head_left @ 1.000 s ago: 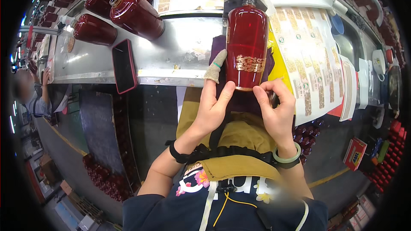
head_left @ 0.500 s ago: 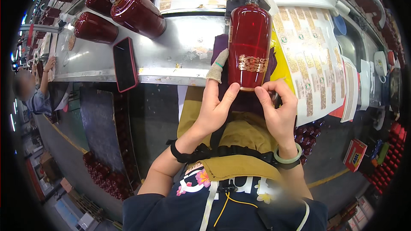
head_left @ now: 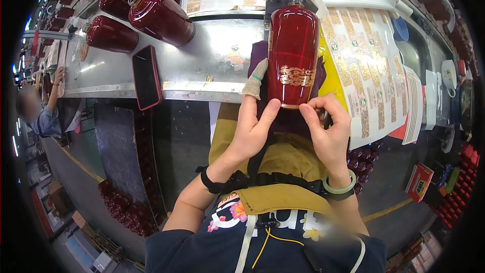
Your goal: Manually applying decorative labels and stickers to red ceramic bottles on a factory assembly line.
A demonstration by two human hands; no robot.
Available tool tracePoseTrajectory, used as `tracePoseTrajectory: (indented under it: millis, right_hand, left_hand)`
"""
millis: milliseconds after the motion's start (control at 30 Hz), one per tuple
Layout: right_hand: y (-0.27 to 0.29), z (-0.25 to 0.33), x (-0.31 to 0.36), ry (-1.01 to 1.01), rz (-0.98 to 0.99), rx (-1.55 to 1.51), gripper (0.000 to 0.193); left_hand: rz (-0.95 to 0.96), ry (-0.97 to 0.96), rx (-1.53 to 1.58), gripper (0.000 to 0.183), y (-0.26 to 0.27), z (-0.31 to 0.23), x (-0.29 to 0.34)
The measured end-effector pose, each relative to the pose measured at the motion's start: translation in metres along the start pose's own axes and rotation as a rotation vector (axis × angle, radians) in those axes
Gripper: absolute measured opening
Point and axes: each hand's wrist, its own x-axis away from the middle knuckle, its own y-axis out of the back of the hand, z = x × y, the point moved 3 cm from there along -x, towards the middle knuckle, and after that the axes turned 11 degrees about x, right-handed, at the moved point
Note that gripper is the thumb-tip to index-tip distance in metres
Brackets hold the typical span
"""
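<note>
A dark red glass bottle (head_left: 294, 45) lies on its side in front of me, its neck pointing away and its base toward me. Gold lettering-like decoration (head_left: 297, 76) sits on its side near the base. My left hand (head_left: 255, 119) grips the base's left corner with thumb and fingers, a cloth cot covering one finger. At the right corner of the base, my right hand (head_left: 328, 121) has its thumb against the glass and its fingers curled. Purple cloth (head_left: 258, 53) lies under the bottle. To the right are sheets of gold decals (head_left: 364, 71).
Several red bottles (head_left: 161, 17) stand on the metal table (head_left: 212, 45) at the left. A phone (head_left: 146, 77) with a red case lies at its front edge. Yellow material (head_left: 333, 78) lies beside the bottle. Another person (head_left: 45, 106) works at far left.
Almost nothing differs. The bottle and both hands appear shifted very slightly left, while the hold on the bottle stays the same.
</note>
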Motion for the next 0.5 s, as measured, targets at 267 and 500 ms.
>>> tracePoseTrajectory:
  millis: [267,500]
  right_hand:
    - [0.0005,0.0006,-0.0009,0.014,0.0,-0.007,0.015]
    - [0.0013,0.0022,-0.0008,-0.011,0.015,-0.001,0.015]
  left_hand:
    - [-0.003,-0.016,-0.005,0.066,0.0,0.0018,-0.0003]
    - [0.006,-0.028,-0.052,0.064,-0.0007,0.0002,-0.0004]
